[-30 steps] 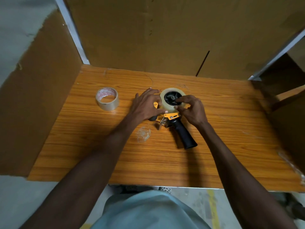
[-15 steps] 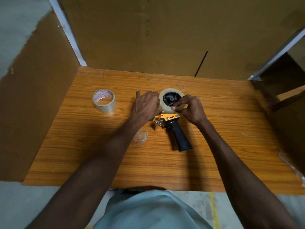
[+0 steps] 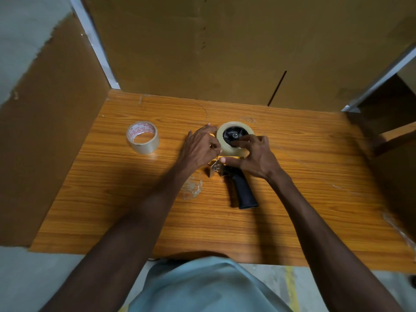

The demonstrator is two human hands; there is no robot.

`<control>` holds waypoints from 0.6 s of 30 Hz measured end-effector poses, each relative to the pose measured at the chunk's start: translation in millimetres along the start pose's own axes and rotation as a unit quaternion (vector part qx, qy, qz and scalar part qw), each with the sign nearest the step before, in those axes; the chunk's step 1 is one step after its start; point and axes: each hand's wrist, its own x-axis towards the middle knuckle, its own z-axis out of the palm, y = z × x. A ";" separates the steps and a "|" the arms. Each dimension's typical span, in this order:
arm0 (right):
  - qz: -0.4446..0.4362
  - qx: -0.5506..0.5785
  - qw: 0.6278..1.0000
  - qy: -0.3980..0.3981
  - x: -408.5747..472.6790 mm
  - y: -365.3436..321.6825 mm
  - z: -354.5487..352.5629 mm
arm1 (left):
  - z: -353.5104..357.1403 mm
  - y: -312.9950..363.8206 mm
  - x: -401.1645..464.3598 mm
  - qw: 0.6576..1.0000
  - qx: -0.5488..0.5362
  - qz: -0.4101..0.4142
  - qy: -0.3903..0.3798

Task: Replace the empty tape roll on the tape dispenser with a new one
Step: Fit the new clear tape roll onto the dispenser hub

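Observation:
A tape dispenser with a black handle [image 3: 244, 191] lies flat on the wooden table [image 3: 315, 210]. A clear tape roll [image 3: 229, 150] sits on its black hub. My left hand [image 3: 199, 149] pinches the roll's left side with its fingertips. My right hand [image 3: 255, 155] covers the roll's front right, fingers on the hub and thumb across the yellow frame. A second tape roll [image 3: 143, 137], with red print on its core, stands alone at the left.
A crumpled scrap of clear tape [image 3: 192, 188] lies on the table under my left forearm. Brown cardboard walls [image 3: 225, 46] close in the back and left side. A wooden ledge [image 3: 396, 136] juts in at the right.
My right thumb has slid down across the dispenser's yellow frame. My left fingers have curled tighter onto the roll's left edge. The dispenser has stayed in place.

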 end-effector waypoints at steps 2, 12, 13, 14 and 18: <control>0.002 -0.036 0.999 0.006 -5.6 -3.3 5.7 | 0.4 -1.1 -2.0 1.000 -0.016 0.002 0.003; 0.025 -0.059 0.996 0.054 -14.9 -8.9 20.4 | 5.7 -8.8 -8.9 0.995 -0.016 0.084 0.048; 0.026 -0.062 0.996 0.054 -15.0 -7.8 20.3 | 5.6 -9.6 -9.4 0.994 -0.010 0.098 0.056; 0.027 -0.066 0.996 0.053 -15.1 -6.9 19.8 | 5.8 -10.6 -9.6 0.992 -0.006 0.111 0.063; 0.024 -0.082 0.995 0.050 -16.0 -6.0 19.6 | 5.6 -13.0 -10.7 0.985 -0.004 0.152 0.078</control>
